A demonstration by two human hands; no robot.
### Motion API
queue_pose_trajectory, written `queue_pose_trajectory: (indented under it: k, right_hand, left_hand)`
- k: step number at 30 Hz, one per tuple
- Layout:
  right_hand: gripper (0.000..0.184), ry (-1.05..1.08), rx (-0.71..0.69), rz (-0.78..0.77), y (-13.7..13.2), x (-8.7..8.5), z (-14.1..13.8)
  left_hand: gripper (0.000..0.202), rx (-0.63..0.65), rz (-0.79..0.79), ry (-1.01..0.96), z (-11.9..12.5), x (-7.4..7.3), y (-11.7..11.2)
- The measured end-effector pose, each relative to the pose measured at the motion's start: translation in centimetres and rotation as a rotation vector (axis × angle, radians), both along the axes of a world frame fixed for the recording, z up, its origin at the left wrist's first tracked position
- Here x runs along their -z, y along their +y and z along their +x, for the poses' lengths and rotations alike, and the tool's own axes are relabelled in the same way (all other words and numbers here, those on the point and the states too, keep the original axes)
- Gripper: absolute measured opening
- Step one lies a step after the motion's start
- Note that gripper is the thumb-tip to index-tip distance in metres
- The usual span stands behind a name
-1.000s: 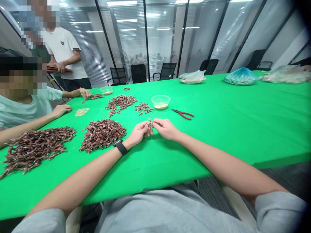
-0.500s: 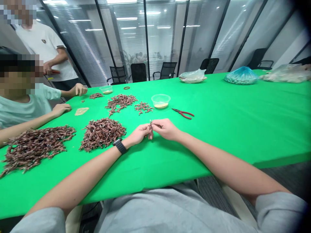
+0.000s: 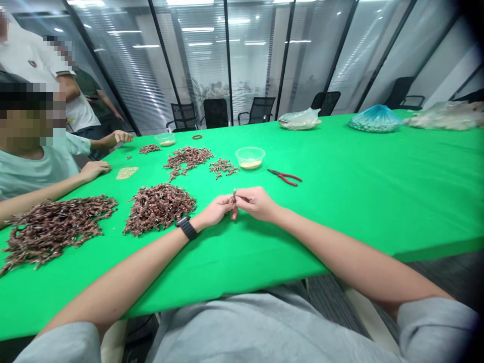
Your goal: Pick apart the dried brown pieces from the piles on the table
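Above the green-covered table (image 3: 340, 201), my left hand (image 3: 218, 209) and my right hand (image 3: 259, 203) meet fingertip to fingertip. Pinched between them is a small dark brown piece with light ends (image 3: 234, 196), mostly covered by the fingers. It resembles the pieces in the brown pile (image 3: 161, 209) left of my left hand. A smaller group of brown pieces (image 3: 223, 168) lies beyond my hands. Close by stands a clear plastic bowl (image 3: 250, 158) with small pale yellow bits at its bottom. Red-handled pliers (image 3: 285, 177) lie beyond my right hand.
More brown piles lie at the far left (image 3: 56, 227) and farther back (image 3: 189, 157). A seated person's hand (image 3: 96, 170) rests near scattered pale bits (image 3: 127, 173). Plastic bags, one blue (image 3: 375, 119), stand along the back edge. A second bowl (image 3: 165, 139) stands behind.
My hands stay almost in place, still pinching the brown piece. The standing person in white has moved left, and another person in dark clothes has come into view behind.
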State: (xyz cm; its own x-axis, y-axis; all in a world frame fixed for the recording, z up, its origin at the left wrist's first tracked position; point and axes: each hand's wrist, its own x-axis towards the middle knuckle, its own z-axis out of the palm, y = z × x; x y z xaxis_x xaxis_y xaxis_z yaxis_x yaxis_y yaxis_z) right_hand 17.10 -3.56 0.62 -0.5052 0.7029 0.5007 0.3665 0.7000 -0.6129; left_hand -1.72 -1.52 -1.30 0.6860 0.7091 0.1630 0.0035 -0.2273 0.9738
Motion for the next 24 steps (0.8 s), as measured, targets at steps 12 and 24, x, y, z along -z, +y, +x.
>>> queue_pose_trajectory:
  k: [12, 24]
  right_hand:
    - [0.028, 0.311, -0.060, -0.334, -1.0, 0.2, -1.7]
    - [0.026, 0.338, 0.014, -0.455, -0.1, 0.0, -1.3]
  left_hand:
    - [0.050, -0.168, 0.246, 0.091, -0.2, 0.3, -0.6]
    - [0.049, -0.202, 0.279, 0.060, 0.0, 0.0, -0.9]
